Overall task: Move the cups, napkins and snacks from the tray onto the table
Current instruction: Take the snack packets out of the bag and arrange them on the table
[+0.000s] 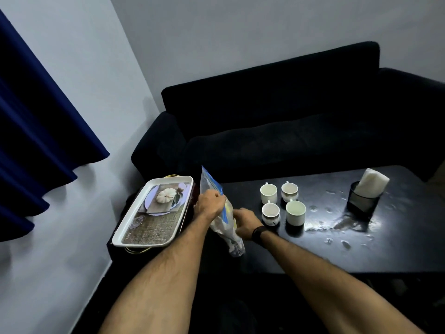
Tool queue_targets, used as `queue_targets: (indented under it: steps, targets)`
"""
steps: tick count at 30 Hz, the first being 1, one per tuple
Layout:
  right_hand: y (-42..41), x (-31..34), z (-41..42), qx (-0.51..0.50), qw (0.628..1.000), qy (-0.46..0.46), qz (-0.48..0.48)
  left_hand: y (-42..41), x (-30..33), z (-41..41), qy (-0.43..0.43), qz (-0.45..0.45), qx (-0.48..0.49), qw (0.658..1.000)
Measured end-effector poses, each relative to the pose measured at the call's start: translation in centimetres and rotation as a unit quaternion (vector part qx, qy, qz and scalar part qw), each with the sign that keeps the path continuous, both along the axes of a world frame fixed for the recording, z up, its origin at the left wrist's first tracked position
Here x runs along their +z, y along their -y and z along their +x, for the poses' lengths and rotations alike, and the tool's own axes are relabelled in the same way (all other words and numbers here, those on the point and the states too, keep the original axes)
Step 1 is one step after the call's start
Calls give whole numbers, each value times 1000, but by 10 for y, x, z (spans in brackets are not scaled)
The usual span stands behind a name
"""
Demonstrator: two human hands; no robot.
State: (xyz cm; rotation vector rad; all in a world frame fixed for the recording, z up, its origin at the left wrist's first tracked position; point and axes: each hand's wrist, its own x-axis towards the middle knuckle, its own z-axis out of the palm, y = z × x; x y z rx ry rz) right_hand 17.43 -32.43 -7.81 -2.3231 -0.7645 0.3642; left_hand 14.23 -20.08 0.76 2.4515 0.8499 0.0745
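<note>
A clear snack bag (230, 239) with blue print hangs at the left edge of the black table (313, 247). My left hand (209, 203) grips its upper part and my right hand (245, 222) holds its side. Several white cups (268, 193) stand in a group on the table right of my hands. White napkins (372, 181) stick out of a black holder (363, 201) at the table's right. The white tray (125, 233), printed with a pumpkin picture, lies to the left on a small dark stand with nothing on it.
A dark sofa (289, 131) runs behind the table. A blue curtain (36, 131) hangs at the left against the pale wall. Shiny wet-looking spots (337, 239) mark the table's right half.
</note>
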Motion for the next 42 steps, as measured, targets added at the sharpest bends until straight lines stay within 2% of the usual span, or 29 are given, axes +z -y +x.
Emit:
queue_targets:
  steps: [2,5,6,9,12,17,23,26,33,39,42]
  targets:
    - [3,13,11,-73,994,-23,77,1,-1,2,29,-53,7,998]
    - [4,41,21,-151,952,-119,239,7,1,4,73,-152,9,986]
    - [4,48,23,-159,942,-131,265,11,2,4,86,-184,5,979]
    - [7,61,25,-139,950,-114,254,21,7,1,122,-267,-2,956]
    - [11,62,25,-127,965,-84,212,25,6,-7,124,-296,0,947]
    - [14,66,23,-149,973,-66,162,26,-1,-12,116,-261,-12,958]
    - [13,77,13,-148,983,13,111,27,1,-16,85,-116,12,990]
    - [10,78,8,-155,981,26,110,29,2,-19,71,-80,3,994]
    - [-2,80,-3,-190,975,16,118,27,1,-24,75,-53,19,996]
    - [-9,81,-12,-211,970,36,116,26,0,-23,80,-60,45,994]
    - [-9,83,-12,-210,970,18,121,25,0,-22,64,-67,62,994]
